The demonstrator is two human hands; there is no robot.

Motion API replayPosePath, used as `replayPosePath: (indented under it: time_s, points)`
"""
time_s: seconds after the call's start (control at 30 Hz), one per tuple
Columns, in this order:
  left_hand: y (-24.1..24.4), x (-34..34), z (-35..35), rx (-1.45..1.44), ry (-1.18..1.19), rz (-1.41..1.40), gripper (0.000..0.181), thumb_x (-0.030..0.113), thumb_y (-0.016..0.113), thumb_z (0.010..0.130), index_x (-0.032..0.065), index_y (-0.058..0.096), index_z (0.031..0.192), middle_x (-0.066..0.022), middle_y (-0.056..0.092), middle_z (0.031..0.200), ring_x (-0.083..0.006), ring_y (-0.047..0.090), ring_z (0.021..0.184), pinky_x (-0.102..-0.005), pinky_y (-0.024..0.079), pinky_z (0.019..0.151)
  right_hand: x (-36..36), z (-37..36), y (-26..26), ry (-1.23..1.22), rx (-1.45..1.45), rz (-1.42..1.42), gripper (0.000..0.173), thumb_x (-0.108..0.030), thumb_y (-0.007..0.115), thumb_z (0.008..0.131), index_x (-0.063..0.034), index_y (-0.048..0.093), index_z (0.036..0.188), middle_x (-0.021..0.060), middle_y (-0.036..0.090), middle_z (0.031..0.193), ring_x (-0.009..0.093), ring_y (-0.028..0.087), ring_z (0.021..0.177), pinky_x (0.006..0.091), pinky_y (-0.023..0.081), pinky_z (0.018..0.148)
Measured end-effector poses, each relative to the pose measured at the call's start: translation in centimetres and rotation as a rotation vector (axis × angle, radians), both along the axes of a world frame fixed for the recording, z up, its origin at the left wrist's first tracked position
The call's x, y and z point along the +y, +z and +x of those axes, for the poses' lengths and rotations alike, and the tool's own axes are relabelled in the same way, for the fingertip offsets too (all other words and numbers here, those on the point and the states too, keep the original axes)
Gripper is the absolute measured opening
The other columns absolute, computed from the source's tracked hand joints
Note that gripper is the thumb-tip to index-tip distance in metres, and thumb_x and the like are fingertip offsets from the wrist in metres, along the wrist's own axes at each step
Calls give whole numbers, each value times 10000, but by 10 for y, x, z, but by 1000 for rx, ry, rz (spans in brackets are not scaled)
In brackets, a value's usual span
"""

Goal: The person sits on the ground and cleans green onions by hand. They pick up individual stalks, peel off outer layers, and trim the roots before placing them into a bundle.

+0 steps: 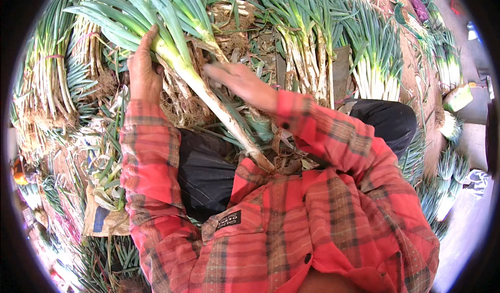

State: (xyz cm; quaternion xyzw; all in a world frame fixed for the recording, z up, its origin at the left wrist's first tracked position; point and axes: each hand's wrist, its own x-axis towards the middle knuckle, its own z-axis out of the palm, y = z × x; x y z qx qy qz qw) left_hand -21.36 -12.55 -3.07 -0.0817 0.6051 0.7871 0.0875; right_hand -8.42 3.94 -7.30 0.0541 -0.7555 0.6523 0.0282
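My left hand (145, 68) grips a thick long green onion (209, 93) just below its fanned leaves. The white shaft slants down toward my lap, with brown soil and dry skin along its lower part. Blurred by motion, my right hand (244, 82) is beside the upper shaft, fingers stretched toward it. Whether those fingers hold anything cannot be made out. Behind the right fingertips lies another green onion (205, 35) with broad leaves. Soil-stained stalks with tangled roots (177, 109) lie under the held onion.
Tied bundles of unpeeled green onions (50, 66) stand at the left. Ahead is a dirty-stemmed pile (308, 58); white-stemmed onions (377, 70) lie right of it. Peeled leaf scraps (107, 175) cover the ground by my left arm. More bundles (447, 58) line the far right.
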Motion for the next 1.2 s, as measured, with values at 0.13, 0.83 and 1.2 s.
replayPosePath:
  time_s: [0.13, 0.83, 1.2]
  points:
    - [-1, 12, 3, 64, -6, 41, 300, 175, 695, 784, 37, 590, 1029, -46, 646, 894, -132, 626, 751, -247, 517, 624, -35, -36, 10, -83, -102, -389, 373, -300, 518, 895, 49, 609, 989, 109, 629, 810, 149, 562, 705, 291, 445, 648]
    - [0, 7, -6, 137, 25, 161, 291, 148, 711, 762, 15, 605, 999, -101, 644, 958, -179, 624, 855, -311, 534, 767, 1, -3, -4, 35, -37, -136, 350, -284, 643, 811, 0, 566, 1000, 91, 588, 886, 191, 572, 812, 337, 480, 744]
    - [3, 8, 2, 277, 102, 52, 243, 154, 698, 776, -35, 628, 911, -97, 648, 838, -152, 619, 695, -274, 519, 626, -43, 21, 2, 271, 331, 170, 116, -58, 628, 772, -44, 526, 826, 74, 539, 803, 200, 552, 765, 317, 462, 690]
